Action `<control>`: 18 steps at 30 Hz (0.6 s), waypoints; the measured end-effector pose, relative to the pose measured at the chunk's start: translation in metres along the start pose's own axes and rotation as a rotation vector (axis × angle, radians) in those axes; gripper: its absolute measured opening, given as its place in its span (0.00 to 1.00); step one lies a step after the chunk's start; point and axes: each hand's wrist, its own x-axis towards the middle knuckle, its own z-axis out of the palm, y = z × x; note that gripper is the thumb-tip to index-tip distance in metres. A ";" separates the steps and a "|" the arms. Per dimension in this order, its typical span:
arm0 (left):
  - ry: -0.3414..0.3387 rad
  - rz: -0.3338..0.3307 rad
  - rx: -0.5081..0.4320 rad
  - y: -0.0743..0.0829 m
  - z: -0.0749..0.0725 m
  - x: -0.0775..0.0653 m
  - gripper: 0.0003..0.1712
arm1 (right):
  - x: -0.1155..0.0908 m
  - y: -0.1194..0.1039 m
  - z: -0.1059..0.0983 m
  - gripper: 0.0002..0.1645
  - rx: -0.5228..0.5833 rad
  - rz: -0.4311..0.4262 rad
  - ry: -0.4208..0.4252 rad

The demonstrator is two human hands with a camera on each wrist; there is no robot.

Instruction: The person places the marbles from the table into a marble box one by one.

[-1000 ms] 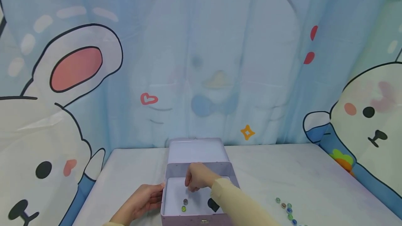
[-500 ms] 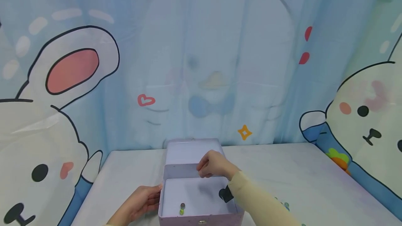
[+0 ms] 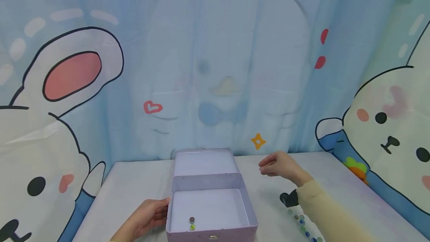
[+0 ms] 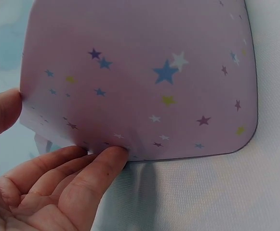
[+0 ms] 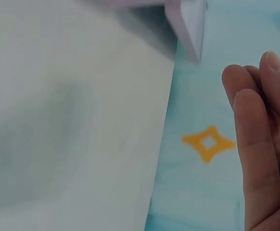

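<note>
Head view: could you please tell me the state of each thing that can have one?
Box, open.
Lid, swung back.
Clasp, not fastened.
Brownish marble, loose in the box, near its front.
Yellow-green marble, next to it; touching or not is unclear.
Other marbles, in a loose row on the table, right of the box.
Left hand, touching the left side of the box.
Right hand, raised above the table, fingers close together, nothing visible in it.

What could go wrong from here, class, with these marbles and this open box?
The marbles on the table could roll away: nothing visible fences them. The right sleeve appears close to them in the head view and might knock one. If the left hand against the box nudges it, the two marbles inside may roll.
</note>
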 end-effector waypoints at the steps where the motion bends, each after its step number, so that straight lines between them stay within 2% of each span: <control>1: -0.004 0.004 0.001 0.000 0.000 0.000 0.36 | -0.002 0.006 -0.006 0.17 -0.002 0.013 0.012; 4: -0.017 0.014 0.001 -0.001 -0.002 -0.001 0.36 | -0.009 0.024 -0.020 0.18 -0.007 0.041 0.032; 8: -0.048 0.032 -0.009 -0.003 -0.003 -0.003 0.37 | -0.018 0.052 -0.025 0.18 -0.002 0.119 0.038; 13: -0.063 0.037 -0.012 -0.002 -0.003 -0.004 0.38 | -0.029 0.091 -0.016 0.18 0.015 0.225 0.031; 18: -0.034 0.016 -0.002 -0.001 -0.001 -0.002 0.36 | -0.036 0.114 -0.005 0.16 0.005 0.276 0.022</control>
